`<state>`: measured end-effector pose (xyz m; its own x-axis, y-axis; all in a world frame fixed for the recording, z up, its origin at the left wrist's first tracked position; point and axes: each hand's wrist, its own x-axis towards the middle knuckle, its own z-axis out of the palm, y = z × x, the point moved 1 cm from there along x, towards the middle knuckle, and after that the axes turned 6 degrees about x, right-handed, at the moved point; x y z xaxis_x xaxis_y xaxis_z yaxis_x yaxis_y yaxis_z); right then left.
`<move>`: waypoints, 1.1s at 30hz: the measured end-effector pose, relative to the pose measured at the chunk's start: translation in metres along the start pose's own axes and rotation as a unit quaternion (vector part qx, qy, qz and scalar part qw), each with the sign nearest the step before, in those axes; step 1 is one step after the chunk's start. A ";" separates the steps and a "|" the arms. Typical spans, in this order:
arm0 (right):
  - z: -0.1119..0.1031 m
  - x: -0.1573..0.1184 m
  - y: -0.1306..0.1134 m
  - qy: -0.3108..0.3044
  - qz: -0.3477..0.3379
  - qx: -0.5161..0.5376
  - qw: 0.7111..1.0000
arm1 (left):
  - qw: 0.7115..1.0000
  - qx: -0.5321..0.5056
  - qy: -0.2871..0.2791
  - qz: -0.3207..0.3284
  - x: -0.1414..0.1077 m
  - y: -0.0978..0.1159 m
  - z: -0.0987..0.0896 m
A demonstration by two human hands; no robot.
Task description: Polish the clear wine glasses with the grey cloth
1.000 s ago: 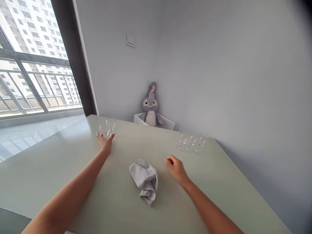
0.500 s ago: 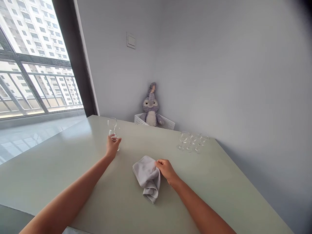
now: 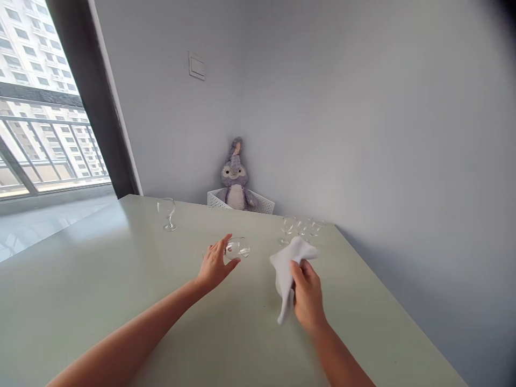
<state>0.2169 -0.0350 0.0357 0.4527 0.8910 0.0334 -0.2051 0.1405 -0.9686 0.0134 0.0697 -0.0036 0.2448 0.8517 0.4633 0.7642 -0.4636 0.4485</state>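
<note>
My left hand (image 3: 217,262) has its fingers round a clear stemmed glass (image 3: 237,248), which is tilted nearly sideways with its bowl to the right. My right hand (image 3: 307,290) grips a light grey cloth (image 3: 287,269), lifted and hanging in folds. Behind the cloth stand several clear stemmed glasses (image 3: 288,224) in a row, their lower parts partly hidden. Another upright glass (image 3: 166,208) is alone at the back left.
The pale green table (image 3: 226,344) reaches to the grey wall at the right. A purple plush toy (image 3: 235,177) sits in a white perforated basket (image 3: 262,204) beyond the back edge. Windows are at the far left.
My left hand has brought one glass rightward from the back left and tipped it over. The cloth has been raised off the table in my right hand and moved right. The view has shifted slightly.
</note>
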 end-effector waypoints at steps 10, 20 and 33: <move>0.052 -0.003 0.017 -0.345 0.007 -0.163 0.924 | 0.996 0.036 0.003 0.082 -0.012 0.013 0.003; 0.045 0.004 0.028 -0.387 0.162 -0.005 0.908 | 0.977 0.100 -0.026 0.188 -0.022 0.025 0.003; 0.021 0.005 0.008 -0.378 0.122 -0.006 0.918 | 0.959 -0.030 -0.223 0.175 0.001 0.026 -0.033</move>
<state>0.1994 -0.0209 0.0331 -0.3377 0.9409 -0.0277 -0.2085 -0.1034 -0.9725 0.0138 0.0501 0.0342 0.7203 0.6558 0.2259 0.5574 -0.7411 0.3743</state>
